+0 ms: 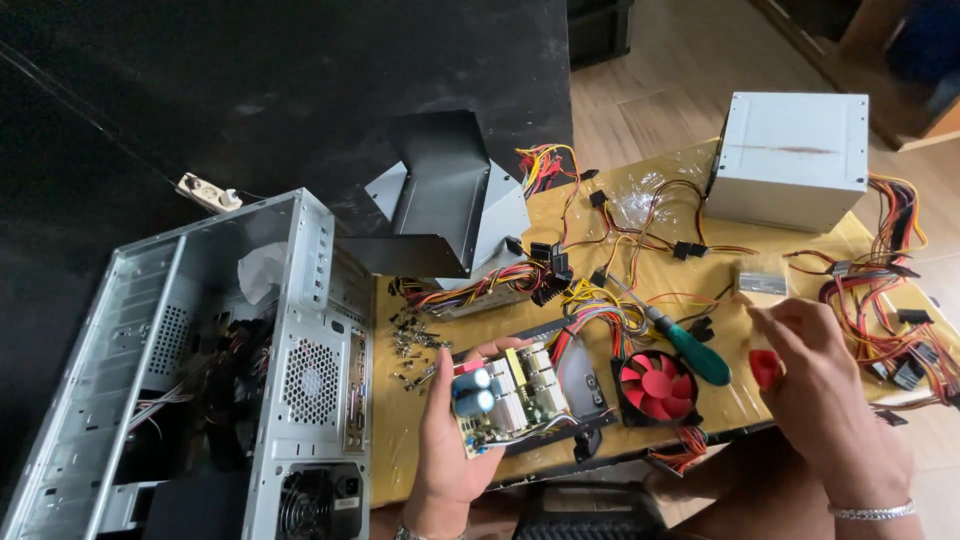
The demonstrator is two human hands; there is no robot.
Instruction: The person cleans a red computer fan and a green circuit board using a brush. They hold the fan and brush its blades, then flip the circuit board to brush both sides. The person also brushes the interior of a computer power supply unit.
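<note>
Circuit board (505, 395) sits in left hand's (450, 440) grip; right hand (825, 385) apart.

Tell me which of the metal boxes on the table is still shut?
The pale grey box at the far right corner. Its walls are all closed, while the one in the middle has its dark cover tilted open.
</note>
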